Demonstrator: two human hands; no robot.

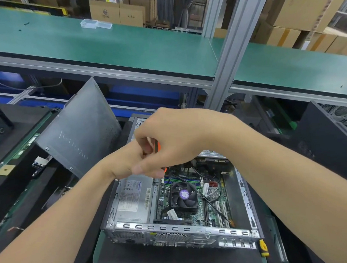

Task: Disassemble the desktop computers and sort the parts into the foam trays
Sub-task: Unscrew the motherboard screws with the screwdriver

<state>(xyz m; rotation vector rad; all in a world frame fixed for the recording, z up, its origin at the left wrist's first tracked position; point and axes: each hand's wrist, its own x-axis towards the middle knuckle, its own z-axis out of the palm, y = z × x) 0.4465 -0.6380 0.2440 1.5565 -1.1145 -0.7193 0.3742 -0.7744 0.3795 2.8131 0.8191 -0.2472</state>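
Hands [169, 148] meet at orange tool [159, 147] above case [242, 188] holding fan [183, 195].

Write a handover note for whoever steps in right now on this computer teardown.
Right hand: grip curled round a small orange object, partly hidden.
Left hand: meets it beneath, fingers hidden.
Open silver metal desktop case lies below; a grey metal side panel leans at left.
Done: cover off.
Left: black cooling fan, silver power supply box and green motherboard all remain inside.
Yellow-black tool handle lies by the case's near right corner.
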